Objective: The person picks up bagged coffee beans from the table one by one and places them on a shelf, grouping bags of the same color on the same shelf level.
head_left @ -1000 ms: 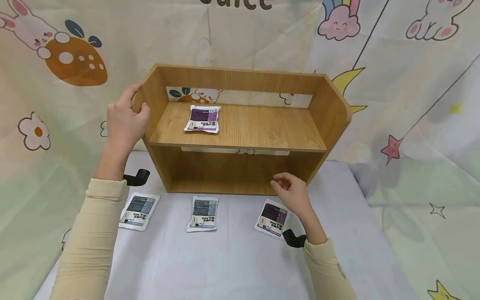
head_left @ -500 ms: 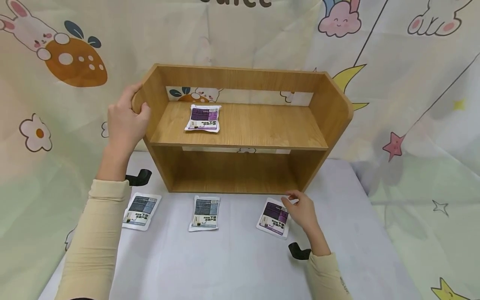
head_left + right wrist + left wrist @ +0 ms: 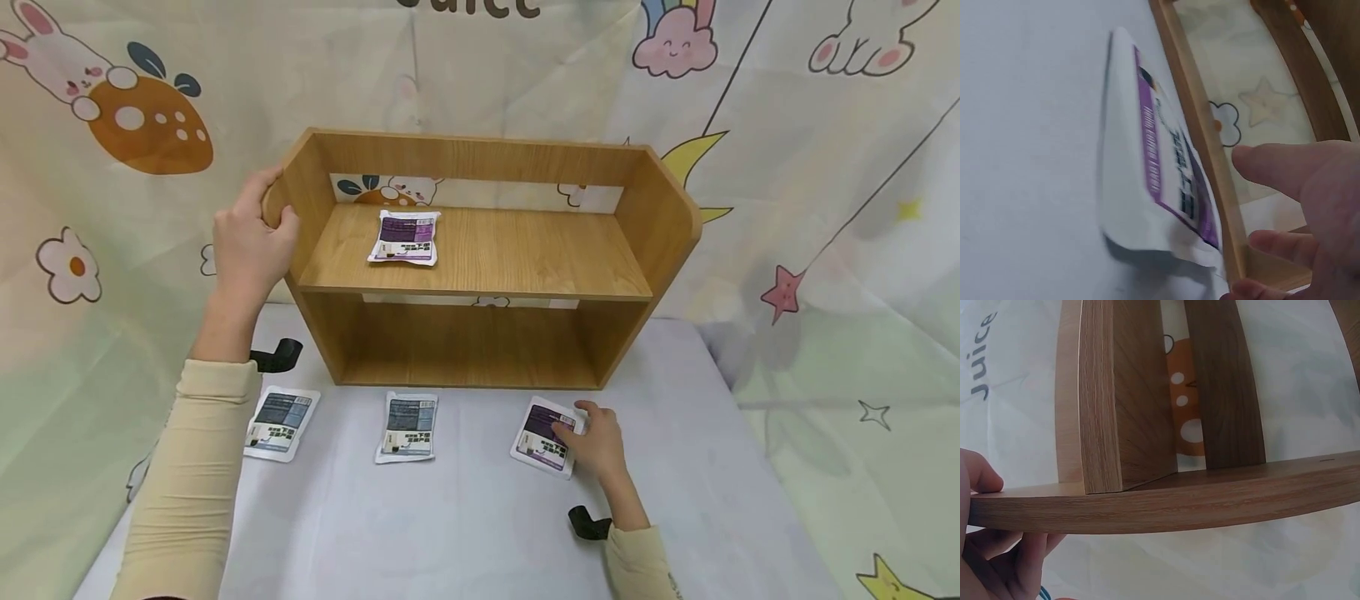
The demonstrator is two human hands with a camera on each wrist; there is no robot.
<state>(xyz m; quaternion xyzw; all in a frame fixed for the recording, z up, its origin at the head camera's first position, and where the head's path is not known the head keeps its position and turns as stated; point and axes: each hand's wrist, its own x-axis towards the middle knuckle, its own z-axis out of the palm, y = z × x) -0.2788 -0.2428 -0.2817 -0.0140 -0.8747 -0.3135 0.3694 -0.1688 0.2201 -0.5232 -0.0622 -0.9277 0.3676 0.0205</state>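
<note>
My left hand (image 3: 255, 237) grips the upper left side panel of a two-tier wooden shelf (image 3: 510, 258). In the left wrist view its thumb and curled fingers lie on opposite faces of that panel (image 3: 1166, 512). At the right, a white packet with a purple label (image 3: 538, 435) lies flat on the table in front of the shelf. My right hand (image 3: 600, 442) hovers over that packet's right edge, thumb and fingers parted. The right wrist view has the packet (image 3: 1125, 187) beside the parted fingers, with no grip on it visible.
Another purple packet (image 3: 405, 237) lies on the upper tier, left part. Two blue-labelled packets, a left one (image 3: 281, 423) and a middle one (image 3: 407, 427), lie on the white table (image 3: 420, 533). A printed cloth (image 3: 525, 75) hangs behind the shelf. Black wrist mounts jut from both wrists.
My right hand has come down from the shelf's lower right corner, toward the front, to the purple packet on the table. The left hand keeps its grip on the shelf. The packets stay put.
</note>
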